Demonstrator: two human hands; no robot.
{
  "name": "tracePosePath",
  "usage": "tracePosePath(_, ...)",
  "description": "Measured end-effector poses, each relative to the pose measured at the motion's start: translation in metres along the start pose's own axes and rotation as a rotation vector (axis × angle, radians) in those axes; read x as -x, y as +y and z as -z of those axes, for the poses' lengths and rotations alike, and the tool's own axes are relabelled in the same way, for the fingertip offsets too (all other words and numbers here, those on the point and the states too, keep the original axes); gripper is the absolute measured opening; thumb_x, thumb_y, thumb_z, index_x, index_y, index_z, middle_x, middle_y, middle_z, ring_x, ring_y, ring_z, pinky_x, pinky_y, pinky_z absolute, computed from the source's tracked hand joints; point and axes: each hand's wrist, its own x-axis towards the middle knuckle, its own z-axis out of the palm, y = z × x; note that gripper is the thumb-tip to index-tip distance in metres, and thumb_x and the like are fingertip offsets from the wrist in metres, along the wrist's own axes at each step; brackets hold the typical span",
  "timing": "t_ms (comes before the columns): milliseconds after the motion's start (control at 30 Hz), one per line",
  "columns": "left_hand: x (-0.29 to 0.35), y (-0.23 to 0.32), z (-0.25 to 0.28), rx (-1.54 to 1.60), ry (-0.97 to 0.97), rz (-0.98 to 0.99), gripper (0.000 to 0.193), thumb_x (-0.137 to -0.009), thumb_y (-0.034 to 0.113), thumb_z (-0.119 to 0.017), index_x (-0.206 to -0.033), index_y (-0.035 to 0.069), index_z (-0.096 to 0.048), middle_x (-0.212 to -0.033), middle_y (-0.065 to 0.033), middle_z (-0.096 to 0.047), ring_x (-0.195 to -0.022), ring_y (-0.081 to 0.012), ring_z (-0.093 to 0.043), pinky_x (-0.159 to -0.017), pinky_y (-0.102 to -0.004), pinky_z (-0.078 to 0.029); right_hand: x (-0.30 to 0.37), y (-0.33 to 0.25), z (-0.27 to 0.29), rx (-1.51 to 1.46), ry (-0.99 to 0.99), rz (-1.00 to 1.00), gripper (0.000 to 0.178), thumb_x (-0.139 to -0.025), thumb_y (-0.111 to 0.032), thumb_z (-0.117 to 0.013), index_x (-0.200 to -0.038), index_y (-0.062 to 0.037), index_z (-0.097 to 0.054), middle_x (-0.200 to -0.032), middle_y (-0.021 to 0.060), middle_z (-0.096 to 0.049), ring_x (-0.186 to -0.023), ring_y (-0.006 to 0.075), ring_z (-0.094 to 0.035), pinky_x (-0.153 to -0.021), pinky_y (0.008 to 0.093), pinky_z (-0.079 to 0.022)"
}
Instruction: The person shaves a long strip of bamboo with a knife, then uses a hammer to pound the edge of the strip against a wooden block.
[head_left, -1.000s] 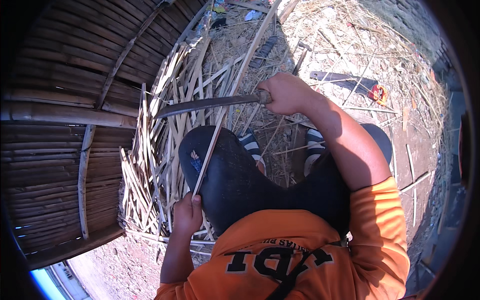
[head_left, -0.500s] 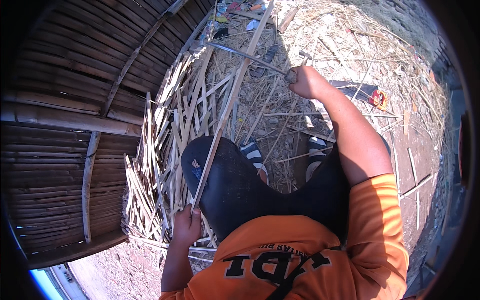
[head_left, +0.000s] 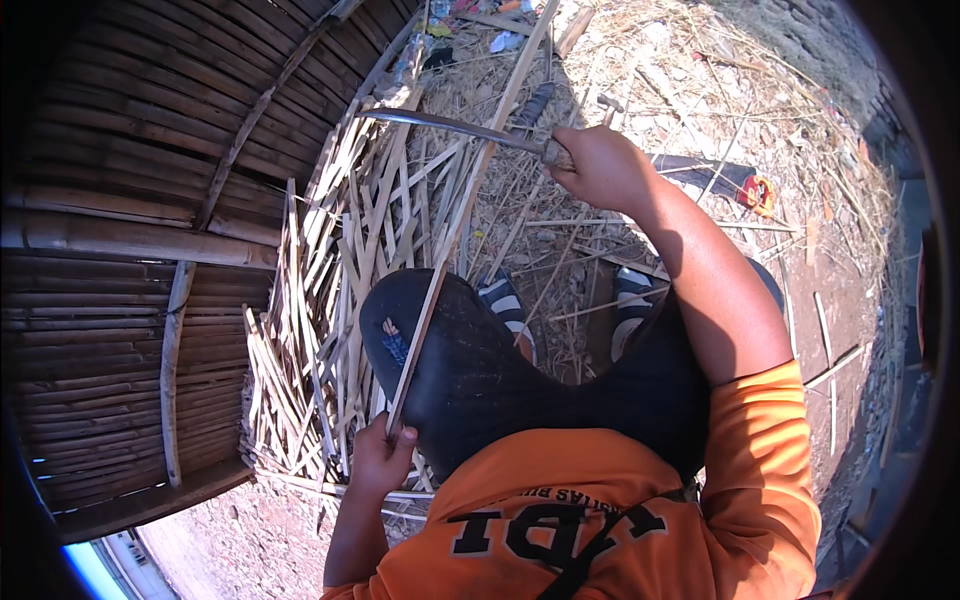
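Note:
My left hand is closed around the near end of a long bamboo strip, beside my left knee. The strip slants away over that knee toward the far top of the view. My right hand grips the handle of a machete, its long blade pointing left. The blade lies across the strip in its far half; whether it touches or only passes over it I cannot tell. To the left of the strip rests a big pile of split bamboo strips.
A bamboo-slat wall rises on the left. A hammer, a tool with a dark wrapped handle and a dark flat thing with a red-orange end lie ahead on straw-strewn ground. My sandalled feet stand between loose strips.
The machete has moved left and slightly toward me, its blade now reaching farther past the strip. My left hand keeps its hold on the strip, shifting slightly.

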Motion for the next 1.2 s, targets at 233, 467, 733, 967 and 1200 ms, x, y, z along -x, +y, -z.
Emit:
tracePosePath(233, 0.004, -0.010, -0.005, -0.005, 0.072, 0.003, 0.051, -0.100, 0.047, -0.059, -0.083, -0.002, -0.058, -0.057, -0.0122, -0.055, -0.051, -0.0248, -0.058, -0.052, -0.0374, -0.044, 0.022, -0.064, -0.009, 0.050, -0.214, 0.368, 0.028, -0.076, -0.014, -0.069, -0.101, -0.0067, -0.062, -0.075, 0.0217, -0.066, -0.079, 0.0432, -0.067, -0.070, 0.0524, -0.052)
tracePosePath(467, -0.002, -0.002, -0.007, 0.007, 0.060, 0.055, 0.051, -0.100, 0.046, -0.059, -0.083, -0.002, -0.059, -0.056, -0.0138, -0.054, -0.052, -0.0284, -0.060, -0.053, -0.0407, -0.044, 0.001, -0.001, 0.001, -0.072, 0.046, 0.105, 0.023, -0.075, -0.014, -0.068, -0.096, -0.0069, -0.064, -0.076, 0.0209, -0.067, -0.080, 0.0424, -0.068, -0.071, 0.0520, -0.053)
tracePosePath(733, 0.009, -0.025, -0.021, -0.142, 0.172, -0.048, 0.049, -0.103, 0.041, -0.052, -0.075, 0.001, -0.052, -0.057, -0.0188, -0.052, -0.053, -0.0404, -0.057, -0.051, -0.0456, -0.041, 0.030, -0.048, 0.028, 0.057, -0.195, 0.190, 0.025, -0.074, -0.015, -0.071, -0.098, -0.0075, -0.067, -0.082, 0.0190, -0.069, -0.084, 0.0407, -0.068, -0.075, 0.0503, -0.055)
tracePosePath(967, 0.010, -0.020, -0.024, -0.132, 0.207, -0.067, 0.050, -0.104, 0.041, -0.047, -0.076, 0.001, -0.052, -0.059, -0.0208, -0.052, -0.055, -0.0441, -0.056, -0.051, -0.0486, -0.041, 0.035, -0.054, 0.028, 0.056, -0.258, 0.245, 0.017, -0.073, -0.011, -0.068, -0.090, -0.0083, -0.066, -0.080, 0.0171, -0.068, -0.083, 0.0394, -0.068, -0.074, 0.0494, -0.055)
tracePosePath(1200, 0.003, -0.023, -0.025, -0.151, 0.195, -0.059, 0.049, -0.105, 0.039, -0.045, -0.076, 0.000, -0.051, -0.060, -0.0226, -0.053, -0.057, -0.0477, -0.058, -0.052, -0.0502, -0.042, 0.016, -0.012, 0.043, -0.066, -0.165, 0.062, 0.028, -0.074, -0.014, -0.070, -0.102, -0.0119, -0.070, -0.086, 0.0174, -0.070, -0.091, 0.0368, -0.070, -0.080, 0.0479, -0.056)
